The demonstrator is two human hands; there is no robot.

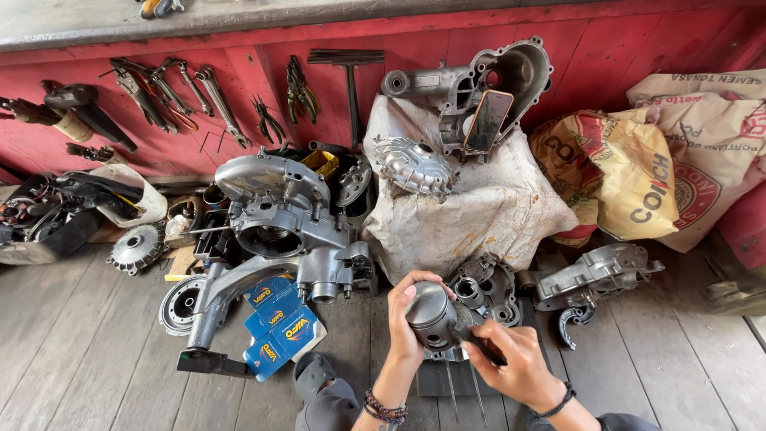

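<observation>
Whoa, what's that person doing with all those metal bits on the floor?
A person sits among engine parts on a wooden floor. Their left hand grips a round grey piston, and their right hand pokes a thin dark tool at its side. Engine casings and small blue boxes lie nearby, with tools leaning against the red wall.

Engine cases [283, 215] & crankcase [487, 287] crowd ahead; bare floorboards [72, 343] free left.

We count three blue boxes [275, 323], two printed sacks [662, 172], one white sack [479, 207] and one piston [429, 313].
</observation>
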